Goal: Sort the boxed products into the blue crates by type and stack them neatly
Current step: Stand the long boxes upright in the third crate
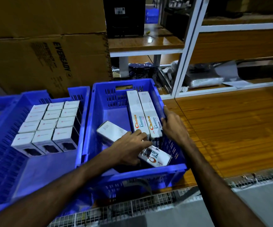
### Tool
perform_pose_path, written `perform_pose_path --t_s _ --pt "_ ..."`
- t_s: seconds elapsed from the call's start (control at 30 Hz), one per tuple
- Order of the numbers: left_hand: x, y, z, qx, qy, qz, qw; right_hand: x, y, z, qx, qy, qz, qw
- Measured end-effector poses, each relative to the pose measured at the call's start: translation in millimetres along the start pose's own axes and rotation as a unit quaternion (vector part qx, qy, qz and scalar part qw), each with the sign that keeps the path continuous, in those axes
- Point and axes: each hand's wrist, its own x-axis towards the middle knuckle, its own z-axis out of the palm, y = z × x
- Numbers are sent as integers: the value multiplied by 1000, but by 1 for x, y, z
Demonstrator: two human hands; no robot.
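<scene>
I am in the middle of filling the right-hand crate (173, 169) with the long white boxes. Two of them (143, 115) already lie side by side, touching, along its right wall, labels up. My left hand (129, 146) reaches down into the crate and rests on a third long box (157, 158), which lies crosswise near the front wall with its label turned away from me; my fingers (140, 136) are bent over its near end and look to be gripping it, though my own hand hides the underside. My right hand (173, 125) curls its fingers over the crate's right rim, just beside the two placed boxes, steadying the crate. A shorter white box (111, 130) lies tilted in the middle of the floor, touching my left hand. The left crate (1, 161) holds a neat block of small upright boxes (49, 123). Next, I judge, the crosswise box needs turning to run the same way as the pair and sliding in flush beside them; the tilted box looks like a different sort and probably belongs elsewhere.
</scene>
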Motion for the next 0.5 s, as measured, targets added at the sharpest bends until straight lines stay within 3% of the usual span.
perform_pose_path --t_s 0.27,0.5 --pt "11 -6 -24 -53 -23 -3 998 -2 -5 -7 -17 32 5 999" --pt "16 -17 -65 -86 -48 -9 995 -10 -6 -12 -55 105 -82 990"
